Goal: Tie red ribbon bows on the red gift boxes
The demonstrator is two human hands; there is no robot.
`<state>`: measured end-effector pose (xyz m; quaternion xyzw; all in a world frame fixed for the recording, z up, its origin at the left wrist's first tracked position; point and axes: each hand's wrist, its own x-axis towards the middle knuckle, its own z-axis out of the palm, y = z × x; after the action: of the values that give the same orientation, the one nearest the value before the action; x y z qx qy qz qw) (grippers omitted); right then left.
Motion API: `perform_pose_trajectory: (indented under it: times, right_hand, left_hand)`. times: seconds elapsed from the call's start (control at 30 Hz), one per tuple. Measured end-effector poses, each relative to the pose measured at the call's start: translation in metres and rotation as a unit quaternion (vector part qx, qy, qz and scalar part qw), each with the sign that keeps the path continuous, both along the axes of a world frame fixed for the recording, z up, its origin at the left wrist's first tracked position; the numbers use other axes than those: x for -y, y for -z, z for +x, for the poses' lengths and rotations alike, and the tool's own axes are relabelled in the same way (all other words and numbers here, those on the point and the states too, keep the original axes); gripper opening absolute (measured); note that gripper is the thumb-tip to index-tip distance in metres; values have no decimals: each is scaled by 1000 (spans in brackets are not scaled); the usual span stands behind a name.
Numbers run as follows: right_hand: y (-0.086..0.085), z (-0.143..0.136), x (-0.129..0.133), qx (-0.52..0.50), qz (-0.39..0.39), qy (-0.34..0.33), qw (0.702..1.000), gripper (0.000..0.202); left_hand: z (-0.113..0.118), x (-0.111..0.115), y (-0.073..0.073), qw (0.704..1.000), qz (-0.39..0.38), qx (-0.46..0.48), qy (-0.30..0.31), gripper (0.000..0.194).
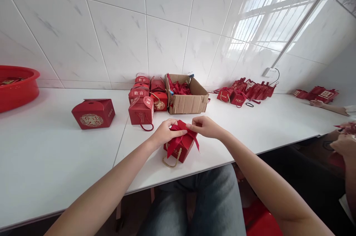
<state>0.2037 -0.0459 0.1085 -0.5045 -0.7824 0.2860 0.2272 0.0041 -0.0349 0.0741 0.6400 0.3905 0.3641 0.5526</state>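
Observation:
A small red box (185,150) stands near the table's front edge, with a gold rope handle (172,164) hanging at its front. Across its top lies a red ribbon bow (175,142), its tails draped over the sides. My left hand (166,132) pinches the bow from the left, thumb stretched over the ribbon. From the right, my right hand (205,126) has its thumb and fingers closed on the ribbon at the box top. The fingertips of both hands nearly meet there.
Behind my hands are a cardboard box (187,104) of red ribbons and grouped red boxes (141,111). A larger red box (94,114) and red basin (19,89) are at left. More red boxes (238,98) stand right; a person's hands (343,145) show far right.

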Motion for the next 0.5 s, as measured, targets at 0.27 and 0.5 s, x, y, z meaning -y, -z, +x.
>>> perform_pose_trajectory:
  times: [0.27, 0.5]
  right_hand:
    - [13, -18, 0, 24, 74, 74, 994, 57]
    - [13, -15, 3, 33, 54, 48, 997, 56]
  left_hand:
    - [-2, 2, -9, 994, -54, 95, -7, 22]
    - [0, 3, -5, 999, -11, 10, -31, 41]
